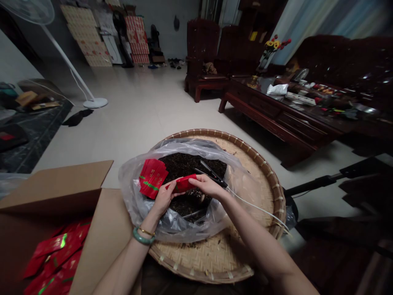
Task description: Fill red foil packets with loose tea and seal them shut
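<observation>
Both hands hold one small red packet [184, 184] with a green mark, level above an opened clear plastic bag [130, 176]. My left hand [163, 199] pinches its left end, and my right hand [208, 185] grips its right end. Under them the bag holds loose dark dried leaves [181, 160], like tea. A stack of flat red packets [152, 177] lies on the bag's left side, beside my left hand. Just behind my right hand rests a black two-armed tool [211, 174], like a hair straightener, with a white cord; its arms are apart. My hands partly cover the leaves.
The bag sits on a round woven bamboo tray [260, 164]. An open cardboard box [58, 180] at the left holds several red packets [58, 250]. A white standing fan [95, 102] is farther back. A dark wooden table [276, 110] stands at the right, near a black pole [313, 184].
</observation>
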### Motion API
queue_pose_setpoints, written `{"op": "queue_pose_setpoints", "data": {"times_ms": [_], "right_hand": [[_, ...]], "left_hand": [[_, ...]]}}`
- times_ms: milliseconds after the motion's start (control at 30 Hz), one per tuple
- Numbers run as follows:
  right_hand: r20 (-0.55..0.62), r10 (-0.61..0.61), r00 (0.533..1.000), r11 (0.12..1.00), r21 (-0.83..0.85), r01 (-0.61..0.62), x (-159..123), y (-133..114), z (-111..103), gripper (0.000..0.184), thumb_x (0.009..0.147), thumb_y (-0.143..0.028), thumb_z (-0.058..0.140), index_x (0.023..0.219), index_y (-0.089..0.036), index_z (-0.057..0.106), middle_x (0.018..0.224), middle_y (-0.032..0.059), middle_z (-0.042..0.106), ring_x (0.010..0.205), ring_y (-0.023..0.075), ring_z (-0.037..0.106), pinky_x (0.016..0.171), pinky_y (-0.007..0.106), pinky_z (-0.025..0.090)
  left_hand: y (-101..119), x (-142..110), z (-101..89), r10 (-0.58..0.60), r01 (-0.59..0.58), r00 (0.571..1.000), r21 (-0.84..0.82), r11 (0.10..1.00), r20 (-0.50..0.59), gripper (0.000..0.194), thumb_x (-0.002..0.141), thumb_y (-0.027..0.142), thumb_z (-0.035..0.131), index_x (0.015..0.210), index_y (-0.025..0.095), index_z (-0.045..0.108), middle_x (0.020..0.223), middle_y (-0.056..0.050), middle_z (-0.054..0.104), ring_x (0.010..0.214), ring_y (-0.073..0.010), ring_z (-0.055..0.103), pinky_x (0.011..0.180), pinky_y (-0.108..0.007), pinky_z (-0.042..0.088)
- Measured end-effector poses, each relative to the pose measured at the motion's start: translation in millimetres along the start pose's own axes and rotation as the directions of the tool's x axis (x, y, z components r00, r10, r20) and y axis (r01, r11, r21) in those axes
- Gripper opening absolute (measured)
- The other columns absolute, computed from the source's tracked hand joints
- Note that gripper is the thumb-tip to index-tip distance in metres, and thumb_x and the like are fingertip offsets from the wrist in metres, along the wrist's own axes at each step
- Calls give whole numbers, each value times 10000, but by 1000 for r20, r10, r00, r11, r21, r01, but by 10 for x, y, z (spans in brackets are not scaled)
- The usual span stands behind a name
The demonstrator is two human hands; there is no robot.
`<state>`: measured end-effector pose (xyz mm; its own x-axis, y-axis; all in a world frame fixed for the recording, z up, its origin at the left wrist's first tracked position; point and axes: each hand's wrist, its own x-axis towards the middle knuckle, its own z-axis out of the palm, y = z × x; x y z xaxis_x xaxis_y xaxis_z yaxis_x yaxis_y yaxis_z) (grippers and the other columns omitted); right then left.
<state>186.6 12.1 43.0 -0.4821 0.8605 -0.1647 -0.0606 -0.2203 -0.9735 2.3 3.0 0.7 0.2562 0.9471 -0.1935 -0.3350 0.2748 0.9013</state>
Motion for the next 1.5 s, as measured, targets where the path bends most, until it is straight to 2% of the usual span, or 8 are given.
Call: {"op": "queue_pose_setpoints", "data": {"times_ms": [133, 233, 333, 467, 767, 900, 1067, 1500], "right_hand": [[-47, 4, 999, 1000, 15, -3, 2, -4, -66, 478, 686, -571, 640, 887, -140, 691, 814, 33, 702, 811, 167, 611, 916, 354, 393], [-98, 2, 995, 1000, -16, -3, 9, 9, -86, 497, 696, -609, 601, 859, -149, 689, 785, 24, 694, 796, 168, 604, 900, 348, 396], [-102, -18, 995, 999, -30, 15, 13, 34, -25, 484, 729, -607, 567, 876, -159, 681, 837, 22, 689, 831, 168, 597, 893, 335, 400], [-67, -38, 997, 999, -38, 36, 10, 39, 121, 504, 743, -617, 548, 899, -154, 669, 878, 27, 684, 839, 167, 584, 888, 342, 404], [-331, -140, 933, 982, -168, 87, 54, 60, -85, 441, 826, -524, 466, 986, -148, 633, 858, 82, 680, 827, 197, 634, 799, 383, 484], [-79, -176, 981, 698, -713, 68, 12, 268, -6, 626, 625, -291, 733, 1210, -169, 545, 1234, 143, 557, 1123, 269, 516, 966, 444, 391], [19, -63, 998, 422, -906, 44, -29, 322, 288, 851, 587, -234, 767, 1345, -122, 397, 1321, 219, 430, 1173, 323, 423, 956, 465, 384], [-32, -172, 985, 386, -922, 38, 16, 363, 495, 572, 680, -245, 714, 1207, -228, 492, 1160, 96, 469, 1043, 243, 469, 868, 389, 435]], "left_hand": [[-12, 21, -42, 195, -164, 975, 242, 956, -106, 493, 781, 504, 565, 1048, 101, 662, 985, -137, 705, 983, -265, 629, 902, -424, 478], [55, -17, -26, 529, -358, 838, 596, 719, -134, 450, 798, 418, 582, 1165, 157, 593, 1139, -121, 648, 1077, -252, 567, 955, -433, 430], [134, -77, 22, 689, -447, 710, 851, 277, 148, 562, 710, 343, 695, 1231, 195, 543, 1264, -107, 567, 1152, -285, 463, 1002, -481, 364], [140, -116, 55, 575, -470, 723, 883, 3, 383, 572, 720, 212, 671, 1269, 206, 510, 1241, -90, 585, 1045, -294, 464, 930, -481, 397], [76, -19, -57, 737, -394, 658, 904, 164, 153, 395, 717, 239, 674, 1101, 177, 603, 1018, -89, 662, 930, -246, 538, 870, -412, 445], [59, 20, -117, 782, -362, 623, 890, 277, 10, 387, 737, 283, 651, 1102, 165, 597, 1051, -95, 622, 954, -229, 564, 872, -398, 453], [6, 27, -161, 782, -331, 618, 874, 355, -83, 398, 736, 312, 642, 1102, 163, 593, 1003, -80, 564, 909, -205, 567, 785, -339, 494], [11, 18, -146, 782, -351, 619, 864, 360, -74, 369, 739, 307, 640, 1075, 158, 601, 977, -76, 557, 895, -199, 558, 765, -327, 500]]}}
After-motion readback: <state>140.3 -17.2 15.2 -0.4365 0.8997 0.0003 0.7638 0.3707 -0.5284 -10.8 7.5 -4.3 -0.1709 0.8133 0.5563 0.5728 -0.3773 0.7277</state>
